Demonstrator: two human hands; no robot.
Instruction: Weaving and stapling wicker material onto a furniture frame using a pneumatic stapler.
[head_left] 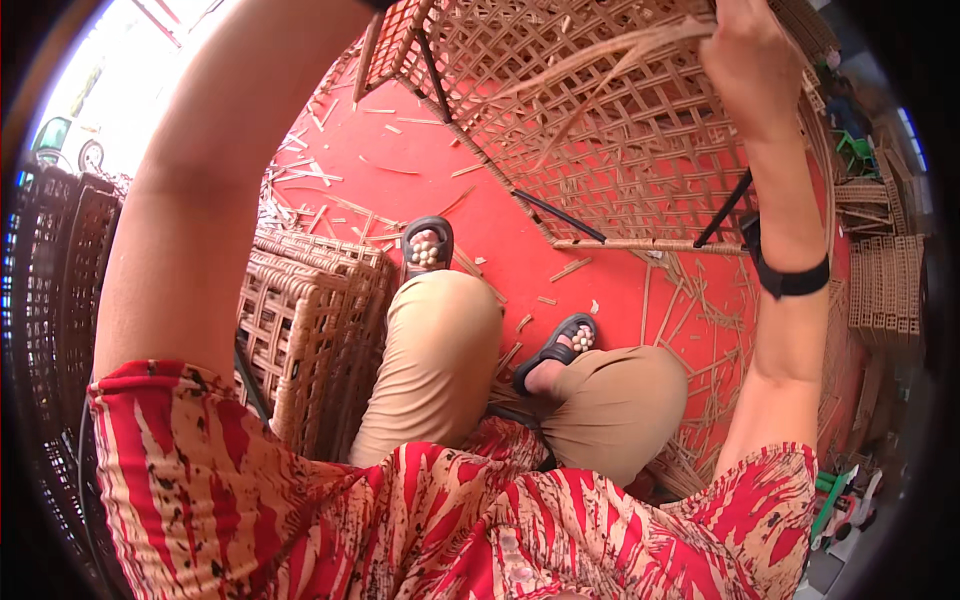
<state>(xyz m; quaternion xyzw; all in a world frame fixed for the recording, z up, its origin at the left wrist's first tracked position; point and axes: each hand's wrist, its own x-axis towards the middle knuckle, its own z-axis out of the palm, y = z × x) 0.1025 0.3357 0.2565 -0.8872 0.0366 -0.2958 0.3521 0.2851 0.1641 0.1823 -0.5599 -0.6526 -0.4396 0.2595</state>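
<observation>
A large openwork wicker panel [600, 130] of brown strips on a frame with dark bars leans in front of me. My right hand [750, 65] is raised at its upper right, fingers closed around loose flat weaving strips [620, 45], which trail leftward across the lattice. The fingertips are partly hidden. My left arm [190, 210] reaches up past the top edge of the picture, so the left hand is out of sight. A black band [790, 278] circles my right wrist.
Stacked woven panels [315, 320] stand beside my left leg, with darker woven pieces [60, 300] at the far left. Cut strip scraps [690, 320] litter the red floor [390, 160] around my sandalled feet. More woven pieces [885, 285] are piled at the right.
</observation>
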